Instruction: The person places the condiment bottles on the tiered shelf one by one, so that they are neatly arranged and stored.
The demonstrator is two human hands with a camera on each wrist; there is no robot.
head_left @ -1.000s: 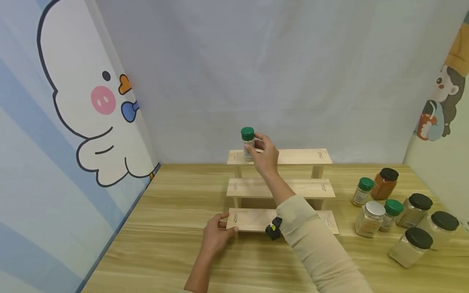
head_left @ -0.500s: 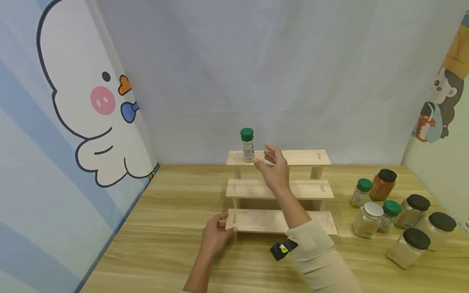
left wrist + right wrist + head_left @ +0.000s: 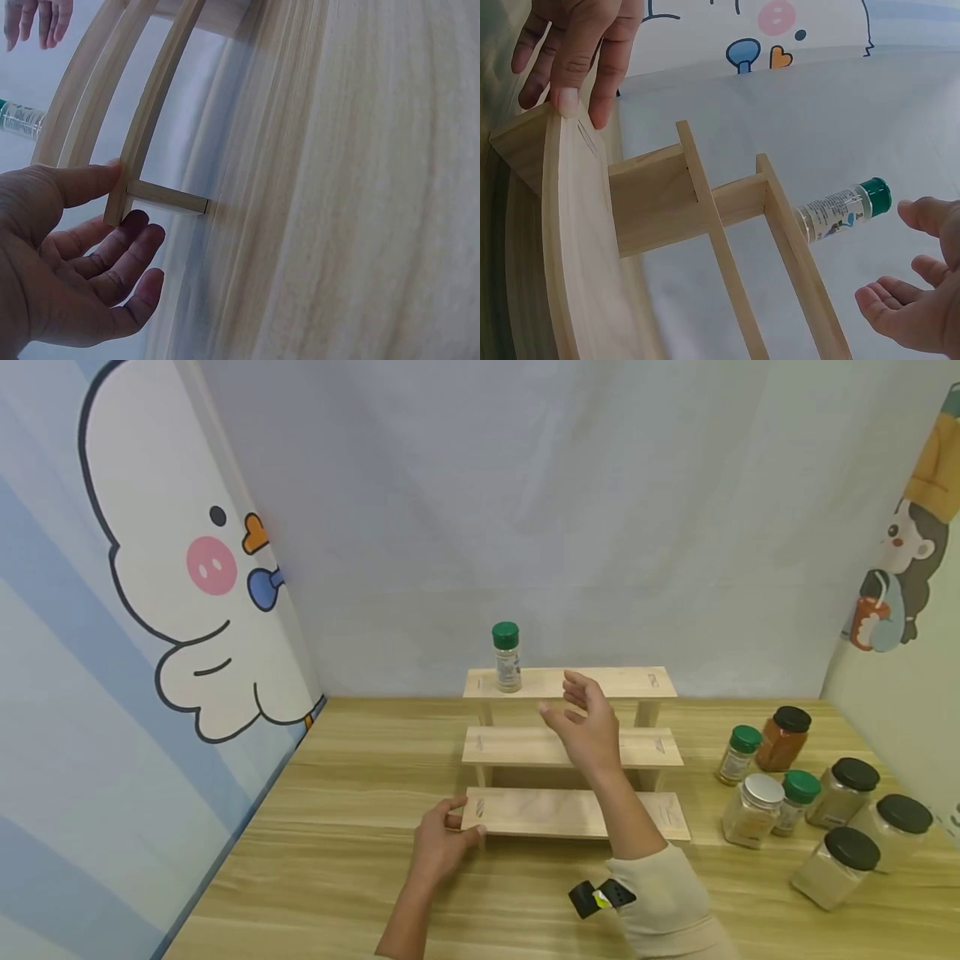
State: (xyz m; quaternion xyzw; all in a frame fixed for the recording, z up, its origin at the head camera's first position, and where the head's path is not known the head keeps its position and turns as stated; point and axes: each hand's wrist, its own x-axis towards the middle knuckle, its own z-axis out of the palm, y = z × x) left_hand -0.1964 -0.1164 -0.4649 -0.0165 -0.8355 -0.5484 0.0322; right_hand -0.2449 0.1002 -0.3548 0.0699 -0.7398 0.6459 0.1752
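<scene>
A three-tier wooden shelf (image 3: 547, 814) stands on the table. My left hand (image 3: 441, 843) grips the left end of its lowest board, thumb on one side and fingers round the other, as the left wrist view shows at the board's end (image 3: 139, 154). On the left part of the top tier a spice bottle (image 3: 507, 660) with a green cap stands upright; its printed label shows in the right wrist view. My right hand (image 3: 588, 731) hovers in front of the upper tiers, right of the bottle and apart from it, fingers loosely bent around nothing.
Several jars and bottles cluster on the table's right side: a red-brown jar (image 3: 784, 739), a silver-lidded jar (image 3: 753, 810), green-capped bottles (image 3: 738, 756) and black-lidded jars (image 3: 836, 868). A grey curtain (image 3: 562, 527) hangs behind the shelf.
My right hand has let go of the spice bottle and drawn back to the right and down. The bottle stays upright on the top tier. My left hand keeps its place on the shelf.
</scene>
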